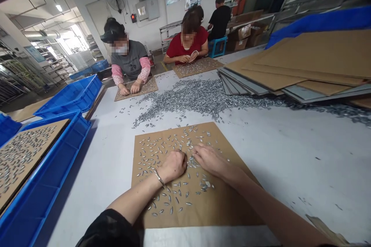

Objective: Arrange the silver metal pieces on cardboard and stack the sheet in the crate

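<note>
A brown cardboard sheet (220, 204) lies on the white table in front of me, strewn with several small silvery metal pieces (156, 150). My left hand (173, 165) rests on the sheet in a loose fist, fingers curled under, a thin bracelet on the wrist. What is inside the fist is hidden. My right hand (209, 159) lies beside it, fingers bent down onto the pieces near the sheet's middle, fingertips close to the left hand. A large loose heap of the same metal pieces (199, 98) spreads across the table beyond the sheet.
Blue plastic bins (43, 185) stand at the left, one holding a cardboard sheet covered with pieces (23, 154). A stack of cardboard and grey boards (304, 65) lies at the right. Two people sit across the table at their own sheets; a third sits farther back.
</note>
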{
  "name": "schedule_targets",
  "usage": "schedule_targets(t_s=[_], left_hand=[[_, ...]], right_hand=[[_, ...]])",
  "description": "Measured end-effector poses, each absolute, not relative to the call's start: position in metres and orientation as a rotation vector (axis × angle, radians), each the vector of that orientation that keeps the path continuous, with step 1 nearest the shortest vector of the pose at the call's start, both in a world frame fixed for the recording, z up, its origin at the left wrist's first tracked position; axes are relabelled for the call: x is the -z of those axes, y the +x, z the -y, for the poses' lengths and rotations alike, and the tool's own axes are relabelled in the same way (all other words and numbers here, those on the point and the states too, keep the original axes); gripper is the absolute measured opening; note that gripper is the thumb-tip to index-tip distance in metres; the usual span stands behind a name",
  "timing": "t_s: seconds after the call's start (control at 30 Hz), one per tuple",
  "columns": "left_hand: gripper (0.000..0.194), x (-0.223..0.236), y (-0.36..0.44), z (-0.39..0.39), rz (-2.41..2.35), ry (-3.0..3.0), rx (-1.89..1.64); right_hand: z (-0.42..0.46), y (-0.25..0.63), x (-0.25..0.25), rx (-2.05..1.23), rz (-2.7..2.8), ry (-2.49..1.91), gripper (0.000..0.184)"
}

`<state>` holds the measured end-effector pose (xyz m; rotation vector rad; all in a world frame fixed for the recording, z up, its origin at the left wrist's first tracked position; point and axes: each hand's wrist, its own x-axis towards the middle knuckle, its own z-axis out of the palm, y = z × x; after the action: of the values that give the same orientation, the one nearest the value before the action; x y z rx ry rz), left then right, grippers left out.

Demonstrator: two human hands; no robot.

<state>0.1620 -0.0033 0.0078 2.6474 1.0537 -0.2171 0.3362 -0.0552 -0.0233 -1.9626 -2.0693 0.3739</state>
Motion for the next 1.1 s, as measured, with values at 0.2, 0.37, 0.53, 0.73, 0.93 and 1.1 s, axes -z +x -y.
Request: schedule_targets(t_s=[0.2,0.37,0.53,0.73,0.93,1.1], left_hand=[[0.02,-0.009,0.162,-0.004,-1.047,2.723,0.261],[0.025,-0.011,0.161,-0.008,-0.992,2.861,0.27],[0.026,-0.01,0.162,-0.004,-0.888,2.931,0.312],[0.019,-0.012,0.151,-0.008,-0.908,2.861,0.294],[0.024,-0.025,0.121,-0.023,-1.036,2.745,0.032],[0.026,-0.034,0.086,-0.026,-1.146,2.638,-0.131]], right_hand=[[0.097,0.336,0.025,-0.488,1.952,-1.933,0.027],[0.118,0.319,0.027,-0.54,2.006,-1.876,0.027],[0.117,0.3,0.022,-0.576,2.138,-1.874,0.024],[0.112,0.291,0.023,-0.503,2.218,-2.054,0.024],[0.097,0.303,0.024,-0.379,2.131,-1.961,0.024],[0.076,0.307,0.021,-0.403,2.255,-1.841,0.027]])
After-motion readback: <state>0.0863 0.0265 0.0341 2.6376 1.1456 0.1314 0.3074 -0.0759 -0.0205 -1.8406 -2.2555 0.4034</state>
